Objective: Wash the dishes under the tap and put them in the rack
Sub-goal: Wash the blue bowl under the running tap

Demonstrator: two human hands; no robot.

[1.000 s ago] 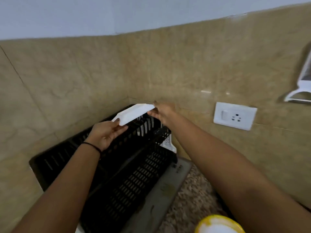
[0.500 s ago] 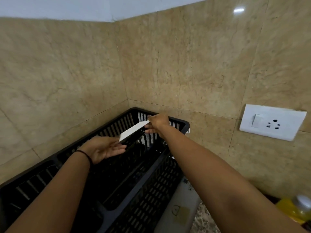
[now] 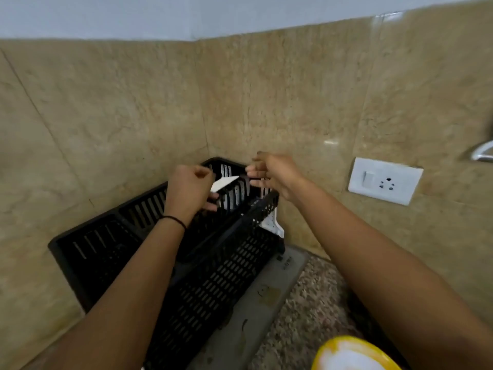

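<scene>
A black plastic dish rack [image 3: 208, 284] stands in the corner against the tan tiled walls. A white plate [image 3: 224, 183] stands on edge among the slots at the rack's far end, tilted. My left hand [image 3: 189, 188] is at the plate's left end, its fingers curled round that edge; a black band circles the wrist. My right hand [image 3: 272, 172] hovers at the plate's right end with loosely curled fingers, a small gap between fingertips and plate. The lower part of the plate is hidden behind the rack's bars.
A grey drip tray [image 3: 240, 329] lies under the rack on a speckled counter [image 3: 306, 316]. A white perforated piece [image 3: 270, 224] sticks out behind the rack. A yellow-rimmed bowl [image 3: 352, 353] sits at the bottom right. A white wall socket [image 3: 384, 180] and a metal fixture [image 3: 480, 153] hang on the right wall.
The plate went down from above the rack into the far-end slots. My right hand let go of its end; my left hand turned from an open palm to curled fingers.
</scene>
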